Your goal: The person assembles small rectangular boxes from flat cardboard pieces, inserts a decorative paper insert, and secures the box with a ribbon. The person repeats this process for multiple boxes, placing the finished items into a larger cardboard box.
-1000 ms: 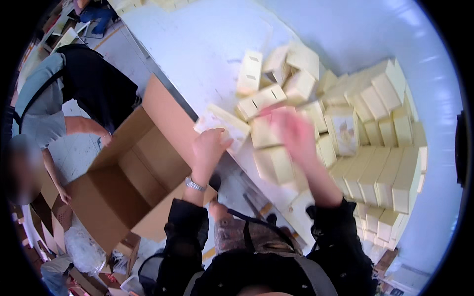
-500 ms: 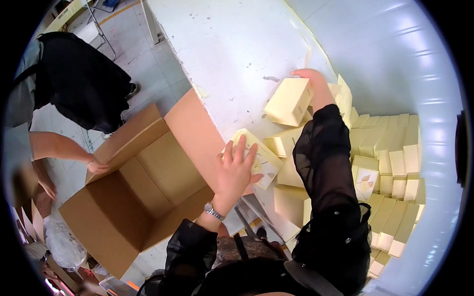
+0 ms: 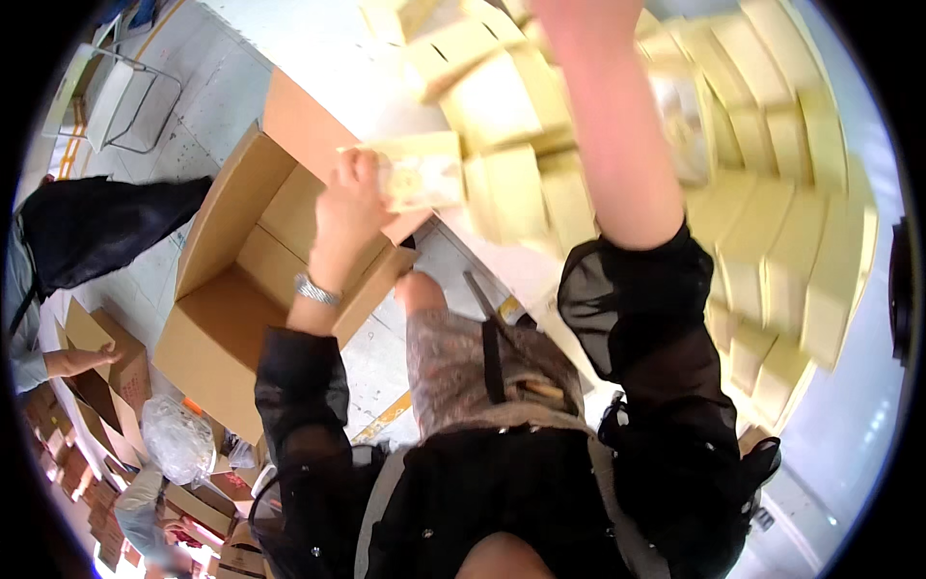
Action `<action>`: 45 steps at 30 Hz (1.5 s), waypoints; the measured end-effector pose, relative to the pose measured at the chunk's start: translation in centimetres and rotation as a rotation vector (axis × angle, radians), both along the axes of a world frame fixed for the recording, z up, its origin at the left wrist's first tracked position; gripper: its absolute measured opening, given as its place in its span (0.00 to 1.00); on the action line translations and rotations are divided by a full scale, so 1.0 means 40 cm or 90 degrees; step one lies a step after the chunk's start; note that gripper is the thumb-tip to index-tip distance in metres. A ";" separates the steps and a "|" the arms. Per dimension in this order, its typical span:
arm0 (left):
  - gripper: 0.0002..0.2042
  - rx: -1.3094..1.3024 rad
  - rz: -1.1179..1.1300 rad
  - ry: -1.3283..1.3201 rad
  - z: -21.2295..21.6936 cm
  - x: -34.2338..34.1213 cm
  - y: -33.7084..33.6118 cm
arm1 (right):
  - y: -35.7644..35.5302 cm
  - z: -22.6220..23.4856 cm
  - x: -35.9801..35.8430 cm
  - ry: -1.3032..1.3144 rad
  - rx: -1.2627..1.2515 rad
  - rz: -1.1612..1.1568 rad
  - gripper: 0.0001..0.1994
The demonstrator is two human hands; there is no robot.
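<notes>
My left hand (image 3: 352, 198) has its fingers bent around the left end of a small cream box (image 3: 424, 176) with a pale printed top. That box is beside the table edge, close to a big open brown carton (image 3: 207, 338). My right arm reaches forward over a cluster of cream boxes (image 3: 497, 101). At the upper edge my right hand (image 3: 590, 21) is blurred and cut off, so its fingers and anything in them are hidden. Another cream box with a printed face (image 3: 683, 125) stands just right of my right forearm.
Rows of stacked cream boxes (image 3: 786, 246) line the right side by a pale wall (image 3: 858, 425). At the left, a co-worker's hand (image 3: 92, 359) is at a smaller carton (image 3: 121, 362). A clear plastic bag (image 3: 178, 439) and a folding chair (image 3: 116, 101) are also there.
My left hand has moved left with the cream box, which it earlier lay flat upon. My right hand has reached farther forward. The co-worker's hand has left the big carton. The view has shifted.
</notes>
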State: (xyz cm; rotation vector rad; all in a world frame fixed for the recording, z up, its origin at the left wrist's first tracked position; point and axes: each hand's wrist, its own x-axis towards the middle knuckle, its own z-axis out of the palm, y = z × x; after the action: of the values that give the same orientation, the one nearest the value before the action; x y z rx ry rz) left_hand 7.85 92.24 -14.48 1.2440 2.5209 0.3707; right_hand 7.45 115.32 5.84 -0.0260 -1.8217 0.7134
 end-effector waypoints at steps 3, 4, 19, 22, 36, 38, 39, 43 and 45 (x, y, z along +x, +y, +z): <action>0.34 0.039 0.063 0.072 -0.061 0.055 -0.103 | -0.219 -0.096 0.279 -0.131 -0.018 0.101 0.05; 0.34 0.057 0.050 0.111 -0.077 0.061 -0.134 | -0.282 -0.115 0.398 -0.142 -0.038 0.164 0.08; 0.31 0.291 -0.336 0.026 -0.048 0.792 -0.064 | -0.591 -0.573 1.419 -0.119 -0.229 -0.389 0.19; 0.33 0.388 -0.280 0.075 -0.080 0.825 -0.057 | -0.660 -0.577 1.509 -0.154 -0.081 -0.546 0.19; 0.29 -0.405 0.190 -0.021 -0.989 0.414 -1.020 | -1.339 -1.318 2.384 -1.081 -0.796 -0.731 0.12; 0.30 -0.482 0.302 0.003 -0.941 0.545 -0.981 | -1.326 -1.307 2.375 -1.208 -0.942 -0.676 0.17; 0.31 -0.480 0.266 0.000 -0.964 0.576 -0.972 | -1.360 -1.292 2.362 -1.219 -0.997 -0.672 0.17; 0.30 -0.462 0.197 -0.059 -1.018 0.714 -0.993 | -1.447 -1.261 2.293 -1.156 -1.064 -0.635 0.18; 0.29 -0.464 0.193 -0.079 -0.990 0.731 -0.999 | -1.497 -1.270 2.245 -1.113 -1.095 -0.621 0.18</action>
State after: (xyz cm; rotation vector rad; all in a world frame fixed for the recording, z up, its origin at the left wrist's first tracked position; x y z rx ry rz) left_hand 37.07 52.27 -54.09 0.5439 2.3821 -0.3779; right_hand 97.24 55.44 -44.95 -3.1252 -1.3449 1.3452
